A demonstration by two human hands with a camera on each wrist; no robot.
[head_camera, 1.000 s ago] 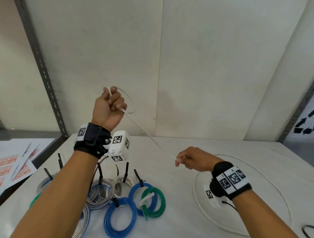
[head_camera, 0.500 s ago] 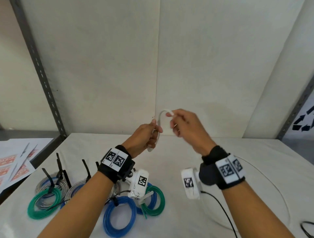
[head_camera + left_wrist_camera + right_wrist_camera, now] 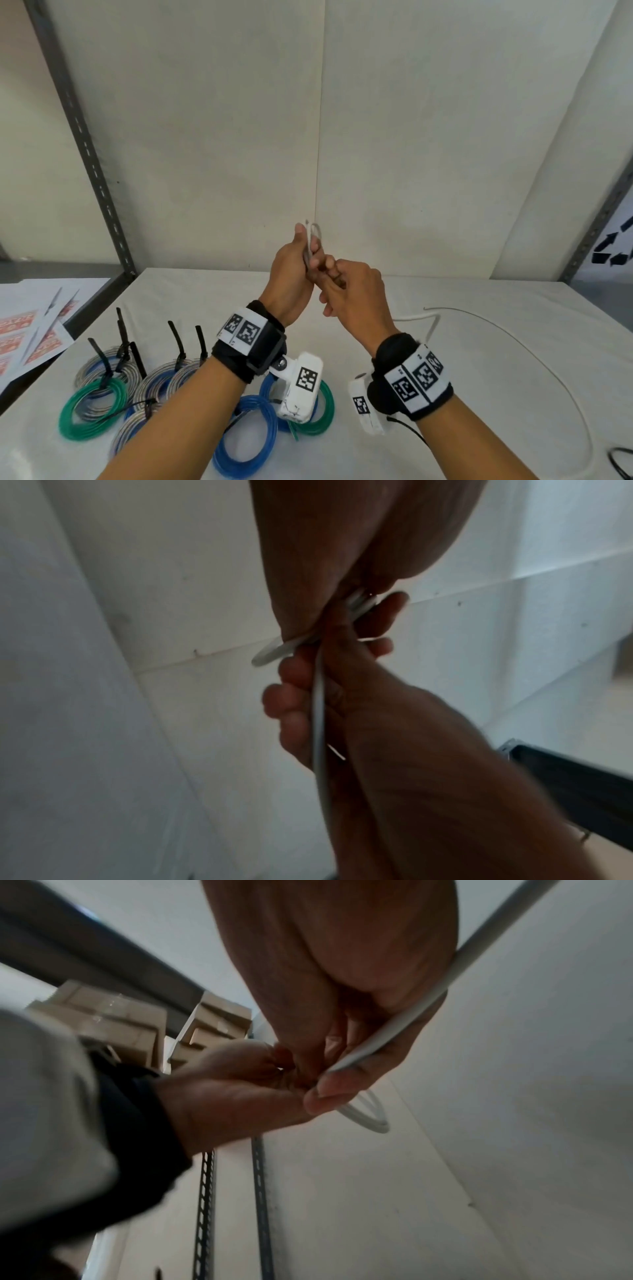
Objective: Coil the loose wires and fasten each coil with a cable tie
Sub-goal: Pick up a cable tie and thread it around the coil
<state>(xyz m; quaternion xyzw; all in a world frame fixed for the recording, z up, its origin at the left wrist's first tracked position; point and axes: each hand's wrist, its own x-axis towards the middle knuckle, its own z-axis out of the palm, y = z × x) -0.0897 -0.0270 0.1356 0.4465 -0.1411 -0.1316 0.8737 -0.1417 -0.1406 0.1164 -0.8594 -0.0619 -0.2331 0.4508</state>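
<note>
Above the table (image 3: 479, 342), in front of the wall, a small loop of white wire (image 3: 314, 236) stands pinched in the left hand (image 3: 291, 277), fingers curled round it. The right hand (image 3: 352, 294) presses against it, fingers curled on the same wire, whose slack trails across the table to the right. Tied coils (image 3: 239, 428), blue, green and grey, lie at left, beside printed sheets (image 3: 30, 329).

Looks like a storeroom or workshop corner. Slotted metal shelf uprights (image 3: 90, 161), stacked cardboard boxes (image 3: 113, 1020), plain white table (image 3: 479, 342).
</note>
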